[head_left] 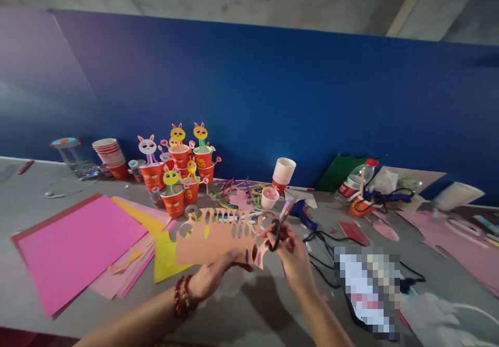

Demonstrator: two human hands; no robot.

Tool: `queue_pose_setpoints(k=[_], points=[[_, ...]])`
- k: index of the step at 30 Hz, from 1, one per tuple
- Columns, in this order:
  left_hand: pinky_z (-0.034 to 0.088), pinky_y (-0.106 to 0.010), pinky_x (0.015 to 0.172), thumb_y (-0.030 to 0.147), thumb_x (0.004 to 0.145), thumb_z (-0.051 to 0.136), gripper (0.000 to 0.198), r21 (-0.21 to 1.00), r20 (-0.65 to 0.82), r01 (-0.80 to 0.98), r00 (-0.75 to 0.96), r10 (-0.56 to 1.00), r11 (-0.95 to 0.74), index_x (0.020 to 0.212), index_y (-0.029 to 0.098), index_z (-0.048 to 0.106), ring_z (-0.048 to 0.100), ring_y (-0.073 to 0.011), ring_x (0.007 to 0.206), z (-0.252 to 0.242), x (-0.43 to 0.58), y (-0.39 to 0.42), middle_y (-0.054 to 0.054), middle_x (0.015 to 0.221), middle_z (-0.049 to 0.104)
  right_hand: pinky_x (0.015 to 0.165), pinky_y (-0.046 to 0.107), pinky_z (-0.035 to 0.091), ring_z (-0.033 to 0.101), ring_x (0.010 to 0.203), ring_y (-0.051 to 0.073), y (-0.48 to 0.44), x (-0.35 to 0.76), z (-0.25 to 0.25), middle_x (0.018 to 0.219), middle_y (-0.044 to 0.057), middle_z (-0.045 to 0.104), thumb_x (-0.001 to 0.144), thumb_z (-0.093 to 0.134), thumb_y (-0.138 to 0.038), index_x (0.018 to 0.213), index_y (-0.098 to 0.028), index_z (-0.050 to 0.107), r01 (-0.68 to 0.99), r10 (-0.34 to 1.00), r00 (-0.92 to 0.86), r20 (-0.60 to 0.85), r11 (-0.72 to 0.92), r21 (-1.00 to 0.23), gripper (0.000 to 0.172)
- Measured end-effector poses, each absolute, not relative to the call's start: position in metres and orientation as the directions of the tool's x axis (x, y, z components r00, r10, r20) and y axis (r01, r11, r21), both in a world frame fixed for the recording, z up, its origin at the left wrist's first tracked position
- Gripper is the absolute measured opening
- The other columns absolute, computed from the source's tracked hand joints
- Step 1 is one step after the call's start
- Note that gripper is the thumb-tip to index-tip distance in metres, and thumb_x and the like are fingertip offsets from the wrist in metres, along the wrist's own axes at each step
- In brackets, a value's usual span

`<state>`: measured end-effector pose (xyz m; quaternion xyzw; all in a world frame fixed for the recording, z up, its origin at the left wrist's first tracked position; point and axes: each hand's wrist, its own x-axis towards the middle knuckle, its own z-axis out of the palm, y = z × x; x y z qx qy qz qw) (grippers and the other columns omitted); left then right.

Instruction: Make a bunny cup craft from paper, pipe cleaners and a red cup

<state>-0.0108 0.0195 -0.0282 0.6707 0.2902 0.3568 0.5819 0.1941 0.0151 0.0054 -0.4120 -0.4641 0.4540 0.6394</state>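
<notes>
An orange sheet of paper point(218, 243) with several oval cut-outs along its upper and right edges is pinched from below by my left hand point(218, 274), which wears red bead bracelets at the wrist. Black-handled scissors point(275, 235) are in my right hand point(290, 253), their blades pointing up and away to the right. The scissors are beside the sheet's right edge; whether the blades touch the paper I cannot tell. Beneath and left of the sheet lies yellow paper point(167, 264).
Red paper cups with animal faces point(171, 201) stand behind the sheet, beside stacked cups point(111, 157). Pink sheets point(86, 248) lie at left. On the right are a blue glue gun point(303, 214), black cables point(322, 264), a bottle point(353, 183) and a blurred-out phone-like object point(366, 292).
</notes>
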Motion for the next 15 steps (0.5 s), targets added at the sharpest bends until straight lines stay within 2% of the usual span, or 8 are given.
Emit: queue_pose_setpoints(k=[3, 5, 8, 12, 15], points=[[0.053, -0.046, 0.095, 0.045, 0.101, 0.033, 0.052, 0.948, 0.135, -0.315, 0.532, 0.836, 0.047, 0.114, 0.014, 0.073, 0.07, -0.0283, 0.098, -0.019, -0.006, 0.019, -0.014, 0.114, 0.074, 0.059, 0.027, 0.053, 0.061, 0.064, 0.017, -0.002, 0.2, -0.009, 0.077, 0.003, 0.068, 0.075, 0.081, -0.049, 0.089, -0.023, 0.066, -0.14, 0.97, 0.176, 0.17, 0.195, -0.971, 0.034], [0.056, -0.044, 0.088, 0.043, 0.101, 0.037, 0.048, 0.915, 0.142, -0.399, 0.466, 0.874, 0.064, 0.115, 0.015, 0.073, 0.07, -0.0281, 0.098, -0.014, -0.004, 0.017, -0.014, 0.117, 0.073, 0.052, 0.025, 0.05, 0.057, 0.057, 0.016, -0.019, 0.201, -0.024, 0.072, 0.002, 0.065, 0.077, 0.077, -0.055, 0.091, -0.023, 0.064, -0.131, 0.981, 0.162, 0.108, 0.13, -0.983, 0.037], [0.058, -0.043, 0.082, 0.043, 0.1, 0.042, 0.043, 0.89, 0.151, -0.454, 0.373, 0.915, 0.038, 0.113, 0.017, 0.074, 0.069, -0.0298, 0.102, -0.012, -0.004, 0.01, -0.014, 0.119, 0.072, 0.04, 0.023, 0.042, 0.054, 0.049, 0.015, -0.045, 0.195, -0.05, 0.069, 0.003, 0.062, 0.074, 0.071, -0.068, 0.086, -0.023, 0.061, -0.176, 0.999, -0.033, 0.001, -0.005, -0.984, 0.047], [0.057, -0.045, 0.086, 0.045, 0.098, 0.048, 0.04, 0.898, 0.073, -0.434, 0.311, 0.948, 0.073, 0.111, 0.018, 0.074, 0.068, -0.0314, 0.105, -0.02, -0.005, -0.003, -0.012, 0.12, 0.072, 0.052, 0.029, 0.051, 0.061, 0.059, 0.018, -0.068, 0.183, -0.074, 0.073, 0.004, 0.061, 0.07, 0.071, -0.072, 0.084, -0.024, 0.063, -0.228, 0.994, -0.105, -0.042, -0.066, -0.971, 0.051], [0.057, -0.044, 0.087, 0.046, 0.095, 0.053, 0.038, 0.893, -0.017, -0.433, 0.245, 0.969, 0.125, 0.107, 0.018, 0.075, 0.068, -0.0312, 0.104, -0.028, -0.002, -0.008, -0.011, 0.118, 0.073, 0.048, 0.026, 0.046, 0.052, 0.051, 0.013, -0.071, 0.175, -0.075, 0.073, 0.003, 0.06, 0.071, 0.07, -0.074, 0.086, -0.024, 0.062, -0.218, 0.99, -0.13, -0.062, -0.09, -0.972, 0.053]])
